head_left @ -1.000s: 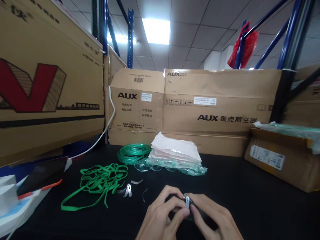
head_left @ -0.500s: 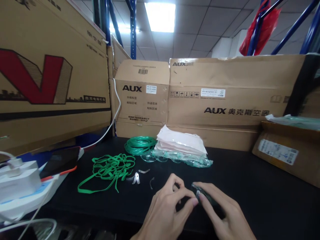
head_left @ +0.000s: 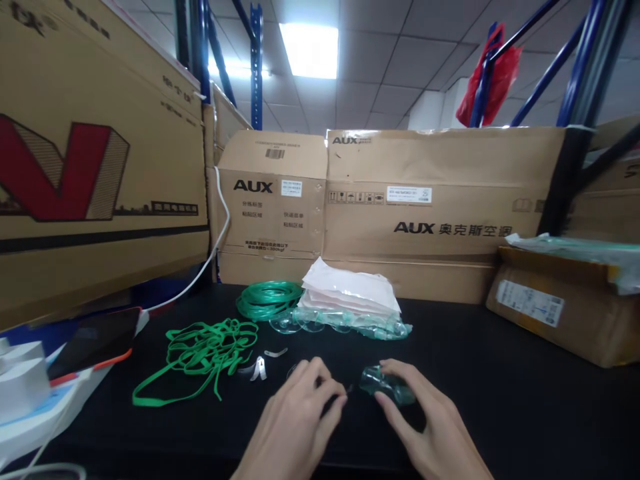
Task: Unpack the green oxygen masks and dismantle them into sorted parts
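My right hand (head_left: 425,427) is closed round a small clear green-tinted plastic mask (head_left: 384,385) just above the black table (head_left: 500,393). My left hand (head_left: 295,420) hovers beside it with fingers curled toward the table, close to a thin metal strip; whether it pinches anything I cannot make out. A few small metal nose clips (head_left: 260,367) lie just left of my hands. Beyond them a tangle of green elastic straps (head_left: 200,353) sprawls on the table.
A coil of green tubing (head_left: 267,300), a row of clear masks (head_left: 345,327) and a stack of white pouches (head_left: 350,290) sit at the back. Cardboard boxes (head_left: 425,213) wall the rear and left. A phone (head_left: 95,340) and white power strip (head_left: 30,393) lie left; a box (head_left: 560,313) at right.
My hands have parted slightly and dropped toward the table. The metal clip held upright between my fingertips a second ago is gone from sight; the clear mask now shows in my right hand.
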The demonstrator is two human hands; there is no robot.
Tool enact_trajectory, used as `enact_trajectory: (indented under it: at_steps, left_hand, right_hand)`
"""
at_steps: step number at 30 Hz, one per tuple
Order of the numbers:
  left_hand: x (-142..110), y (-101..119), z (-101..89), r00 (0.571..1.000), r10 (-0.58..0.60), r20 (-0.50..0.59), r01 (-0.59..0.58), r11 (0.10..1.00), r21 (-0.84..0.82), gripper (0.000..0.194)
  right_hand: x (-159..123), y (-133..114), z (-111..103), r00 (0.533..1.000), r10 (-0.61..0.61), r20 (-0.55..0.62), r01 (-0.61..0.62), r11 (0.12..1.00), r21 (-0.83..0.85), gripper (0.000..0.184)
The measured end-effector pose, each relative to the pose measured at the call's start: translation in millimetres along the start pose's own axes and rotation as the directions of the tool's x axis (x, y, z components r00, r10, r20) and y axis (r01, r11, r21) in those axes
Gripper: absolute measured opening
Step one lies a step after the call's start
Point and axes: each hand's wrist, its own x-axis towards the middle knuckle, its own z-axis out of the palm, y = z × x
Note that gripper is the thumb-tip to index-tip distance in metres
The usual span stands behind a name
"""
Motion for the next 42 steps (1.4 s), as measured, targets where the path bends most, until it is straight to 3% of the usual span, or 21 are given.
enact_trajectory:
  at_steps: [3, 5, 8, 10, 14, 18, 22, 31, 34, 36, 38, 41, 42]
  left_hand:
    - [-8, -24, -15.2, 0.998, -0.067, 0.020, 0.064, 0.991, 0.114, 0.026]
    - [-14, -35, -23.4, 0.996, -0.080, -0.037, 0.086, 0.976, 0.200, 0.026]
    - [-19, -31, -24.0, 0.991, -0.012, -0.136, 0.051, 0.955, 0.292, 0.033]
    - [-17, -15, -13.3, 0.992, 0.075, -0.106, -0.044, 0.962, 0.271, 0.036]
    - [-3, 23, 26.6, 0.970, 0.241, 0.005, -0.241, 0.968, 0.067, 0.028]
    - [5, 38, 57.9, 0.972, 0.208, -0.108, -0.202, 0.977, 0.060, 0.025]
    - [1, 38, 63.9, 0.944, 0.262, -0.201, -0.233, 0.960, 0.157, 0.023]
    - [0, 40, 58.9, 0.913, 0.295, -0.283, -0.244, 0.949, 0.202, 0.026]
    - [-1, 42, 57.1, 0.894, 0.322, -0.312, -0.262, 0.940, 0.220, 0.024]
    - [-1, 43, 56.2, 0.882, 0.338, -0.329, -0.270, 0.933, 0.238, 0.023]
    - [-1, 43, 56.5, 0.875, 0.345, -0.339, -0.268, 0.930, 0.253, 0.024]
    - [0, 42, 59.1, 0.857, 0.359, -0.371, -0.272, 0.924, 0.267, 0.032]
    - [0, 42, 60.0, 0.849, 0.367, -0.380, -0.281, 0.923, 0.264, 0.033]
  right_hand:
    - [-1, -2, -1, 0.996, -0.085, -0.004, 0.085, 0.994, -0.069, 0.022]
    - [-1, 0, -5, 0.996, -0.081, 0.024, 0.083, 0.992, -0.099, 0.024]
    - [2, 13, -17, 0.995, -0.031, 0.095, 0.042, 0.992, -0.116, 0.025]
    - [5, 34, -25, 0.992, -0.003, 0.125, 0.020, 0.991, -0.135, 0.026]
    - [18, 94, -40, 0.994, 0.009, 0.113, 0.019, 0.969, -0.244, 0.028]
    - [41, 141, -45, 0.992, -0.030, 0.123, 0.065, 0.954, -0.294, 0.032]
    - [60, 149, -43, 0.991, -0.044, 0.130, 0.082, 0.948, -0.306, 0.032]
    - [56, 137, -45, 0.987, -0.071, 0.141, 0.112, 0.943, -0.313, 0.034]
    - [48, 109, -49, 0.990, -0.098, 0.106, 0.125, 0.948, -0.294, 0.035]
    - [44, 79, -49, 0.980, -0.136, 0.144, 0.169, 0.956, -0.241, 0.034]
    - [44, 44, -45, 0.937, -0.229, 0.263, 0.270, 0.954, -0.133, 0.032]
    - [56, -4, -32, 0.789, -0.342, 0.510, 0.387, 0.922, 0.021, 0.031]
    - [64, -17, -26, 0.742, -0.393, 0.543, 0.443, 0.895, 0.042, 0.034]
